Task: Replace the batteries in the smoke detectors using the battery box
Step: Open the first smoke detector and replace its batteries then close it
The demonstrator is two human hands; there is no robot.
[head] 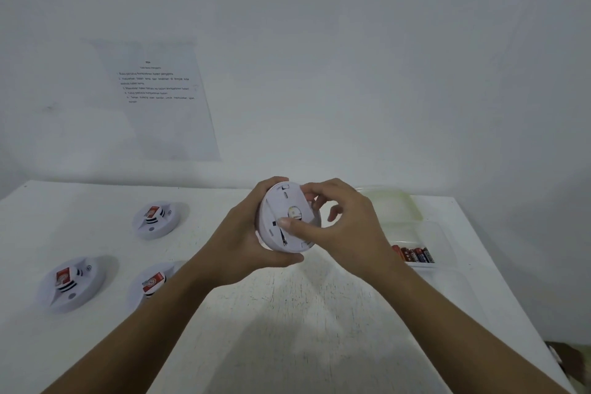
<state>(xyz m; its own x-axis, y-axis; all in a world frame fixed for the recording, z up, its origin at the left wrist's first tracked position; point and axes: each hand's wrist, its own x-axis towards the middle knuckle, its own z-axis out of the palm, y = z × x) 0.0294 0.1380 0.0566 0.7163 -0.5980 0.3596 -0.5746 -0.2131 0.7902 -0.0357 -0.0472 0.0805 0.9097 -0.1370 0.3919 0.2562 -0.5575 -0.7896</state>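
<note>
White wall rises behind a white table (pixel 287 313), with a printed sheet (pixel 160 96) stuck to the wall at the left. On the table's left side lie three smoke detectors, each with a red-labelled battery showing: the near-left detector (pixel 72 285), the far detector (pixel 156 220) behind it, and the third detector (pixel 153 281), partly hidden by the left forearm. At the centre, above the table, the left hand (pixel 246 243) grasps the held smoke detector (pixel 284 217) round its rim, flat back face turned to the camera. The right hand (pixel 339 221) clasps the same detector, thumb pressed on the back face and fingers curled over the upper edge. To the right stands the clear battery box (pixel 428 233), with batteries (pixel 414 255) lined along its near side, and a yellowish plastic lid (pixel 393 201) lies behind it.
</note>
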